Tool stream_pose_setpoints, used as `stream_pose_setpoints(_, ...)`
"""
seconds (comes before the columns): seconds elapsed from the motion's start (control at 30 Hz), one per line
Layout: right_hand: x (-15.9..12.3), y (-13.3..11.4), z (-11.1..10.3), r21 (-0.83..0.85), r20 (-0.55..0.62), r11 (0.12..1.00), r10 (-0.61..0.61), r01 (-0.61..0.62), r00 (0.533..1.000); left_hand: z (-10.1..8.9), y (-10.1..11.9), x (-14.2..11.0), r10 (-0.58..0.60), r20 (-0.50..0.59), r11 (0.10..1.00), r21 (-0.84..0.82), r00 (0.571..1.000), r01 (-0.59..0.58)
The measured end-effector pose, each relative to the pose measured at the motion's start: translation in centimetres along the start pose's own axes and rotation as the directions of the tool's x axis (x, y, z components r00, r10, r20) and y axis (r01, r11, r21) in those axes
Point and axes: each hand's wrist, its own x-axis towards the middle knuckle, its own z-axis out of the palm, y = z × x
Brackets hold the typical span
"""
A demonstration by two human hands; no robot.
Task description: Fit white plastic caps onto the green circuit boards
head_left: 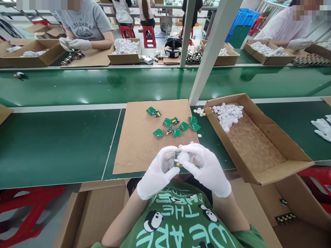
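Note:
White gloves cover both my hands, which meet over the near edge of the cardboard sheet (137,144). Between the fingers of my left hand (161,168) is a small circuit board (177,159), held on edge. My right hand (204,165) pinches a round white plastic piece (183,157) against the board's face. Whether the piece is seated on the board or only touching it, I cannot tell. Beyond the hands, several green circuit boards (177,132) lie scattered on the sheet, some with their component side up.
To the right, an open cardboard box (258,151) holds a heap of white plastic pieces (229,113). More white pieces (199,111) lie beside it. A slanted metal post (207,58) rises behind the sheet. Across the green conveyor (103,84), people work at boxes. White gloves (322,127) lie far right.

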Motion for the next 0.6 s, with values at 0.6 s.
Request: stream_pose_setpoints(0.6, -0.6, -0.4, 0.1, -0.33, 0.113, 0.836, -0.427, 0.439, 0.897, 0.0, 1.8, -0.4, -0.265, 0.089, 0.888, -0.364, 0.96, 0.279)
